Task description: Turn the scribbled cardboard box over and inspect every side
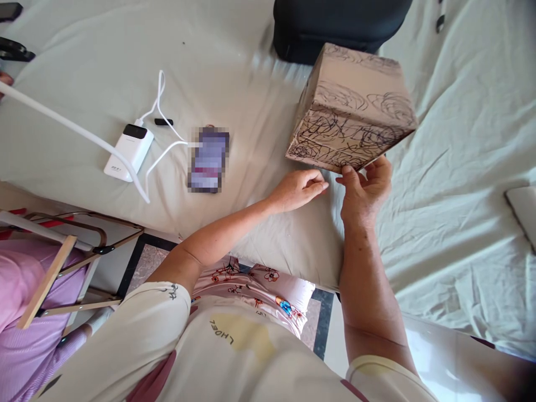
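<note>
A cardboard box with dark scribbled loops on its sides sits tilted at the upper right of the bed-like surface. My right hand grips its lower near edge, with the thumb on the front face and the other fingers partly hidden beneath. Just left of that grip, below the box's bottom edge, is my left hand. Its fingers are curled together with nothing visible in them, and it looks apart from the box.
Behind the box stands a black case. To the left lie a white power bank with a white cable, a small black piece and a blurred phone. A folding chair frame and a person in pink are at lower left.
</note>
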{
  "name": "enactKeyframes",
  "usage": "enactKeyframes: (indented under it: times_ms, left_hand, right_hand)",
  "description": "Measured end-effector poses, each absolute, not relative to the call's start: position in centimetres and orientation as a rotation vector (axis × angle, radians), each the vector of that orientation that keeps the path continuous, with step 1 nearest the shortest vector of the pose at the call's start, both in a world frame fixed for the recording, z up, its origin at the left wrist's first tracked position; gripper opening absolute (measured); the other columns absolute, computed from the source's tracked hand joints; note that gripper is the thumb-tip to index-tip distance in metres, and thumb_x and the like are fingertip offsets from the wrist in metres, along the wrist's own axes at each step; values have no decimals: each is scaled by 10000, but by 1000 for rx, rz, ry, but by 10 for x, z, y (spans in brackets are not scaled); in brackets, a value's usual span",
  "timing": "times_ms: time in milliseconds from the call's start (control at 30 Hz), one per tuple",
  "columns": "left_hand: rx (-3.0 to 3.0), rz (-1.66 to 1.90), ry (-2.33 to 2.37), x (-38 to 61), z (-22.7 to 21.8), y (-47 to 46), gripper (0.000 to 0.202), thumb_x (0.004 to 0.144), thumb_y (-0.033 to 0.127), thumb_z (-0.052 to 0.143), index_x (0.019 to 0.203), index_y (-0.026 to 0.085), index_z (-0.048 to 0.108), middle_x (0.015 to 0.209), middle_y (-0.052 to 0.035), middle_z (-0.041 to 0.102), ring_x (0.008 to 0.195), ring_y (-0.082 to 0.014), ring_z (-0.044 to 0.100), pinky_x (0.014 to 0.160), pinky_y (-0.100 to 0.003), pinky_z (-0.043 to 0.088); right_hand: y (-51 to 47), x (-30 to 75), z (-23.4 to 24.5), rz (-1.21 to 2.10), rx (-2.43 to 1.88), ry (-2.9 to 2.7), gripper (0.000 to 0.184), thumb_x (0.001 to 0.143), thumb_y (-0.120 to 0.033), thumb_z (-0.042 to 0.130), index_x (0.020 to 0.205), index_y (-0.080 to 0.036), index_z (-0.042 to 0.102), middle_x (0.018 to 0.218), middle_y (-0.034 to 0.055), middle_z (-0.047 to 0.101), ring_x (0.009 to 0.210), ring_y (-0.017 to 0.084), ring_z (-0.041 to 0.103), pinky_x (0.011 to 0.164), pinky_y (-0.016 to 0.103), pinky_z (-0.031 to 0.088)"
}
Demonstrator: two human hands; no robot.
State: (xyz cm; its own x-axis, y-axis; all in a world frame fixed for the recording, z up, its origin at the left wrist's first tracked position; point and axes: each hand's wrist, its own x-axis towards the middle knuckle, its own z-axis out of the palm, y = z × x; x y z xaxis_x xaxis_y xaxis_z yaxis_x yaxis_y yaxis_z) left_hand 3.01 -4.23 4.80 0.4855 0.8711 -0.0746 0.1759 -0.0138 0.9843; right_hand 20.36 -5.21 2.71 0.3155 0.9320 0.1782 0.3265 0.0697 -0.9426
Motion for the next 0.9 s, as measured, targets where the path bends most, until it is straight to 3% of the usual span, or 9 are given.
enactKeyframes:
  times_ms: [167, 267, 400, 533, 733, 900]
  left_hand:
    - [1731, 1022, 1081, 27, 48, -46, 221, 1051, 330, 513, 877, 219, 593, 862, -21, 747, 769, -143, 678, 773, -289, 535]
    - [1928, 1245, 1130, 21, 54, -48, 264, 1073, 357, 429, 963, 232, 633, 976, -72, 762, 922, -183, 700, 905, -339, 561]
    - [1997, 1244, 1224, 13, 62, -47, 295, 1060, 377, 439, 1239, 258, 642, 1147, -88, 749, 1124, -213, 694, 1045, -358, 543]
    - [1903, 1192, 1377, 10, 64, -41, 428, 1067, 434, 449, 1453, 281, 556, 1090, -79, 717, 1133, -234, 678, 1119, -370, 502]
    - [1834, 1222, 1446, 8, 63, -35, 402, 1102, 450, 396, 1391, 271, 611, 1025, -74, 689, 1107, -230, 682, 1100, -368, 509]
    - [1714, 1311, 1435, 9, 63, -36, 297, 1092, 374, 453, 1293, 235, 621, 884, -28, 667, 854, -171, 657, 910, -316, 546]
  right_hand:
    - [-47, 202, 18, 621, -1408, -1182, 542, 811, -560, 746, 1267, -342, 551, 1338, 79, 657, 1109, 299, 665, 930, 573, 616]
    - [-46, 200, 16, 588, -1364, -1192, 566, 777, -488, 749, 1271, -291, 556, 1324, 66, 646, 1016, 243, 686, 915, 521, 620]
    - [-50, 202, 19, 512, -1411, -1251, 482, 844, -446, 690, 1289, -311, 563, 1357, 63, 625, 1037, 238, 682, 943, 507, 613]
    - [-52, 206, 21, 478, -1450, -1316, 436, 901, -504, 636, 1297, -345, 547, 1348, 70, 618, 1049, 255, 658, 977, 573, 588]
    - [-47, 210, 17, 335, -1294, -1267, 416, 884, -602, 676, 1148, -292, 590, 1174, 95, 558, 1026, 264, 617, 1016, 610, 531]
    - [-51, 212, 24, 151, -1284, -1306, 394, 947, -624, 556, 1108, -266, 598, 1119, 100, 518, 1203, 341, 598, 1050, 657, 509]
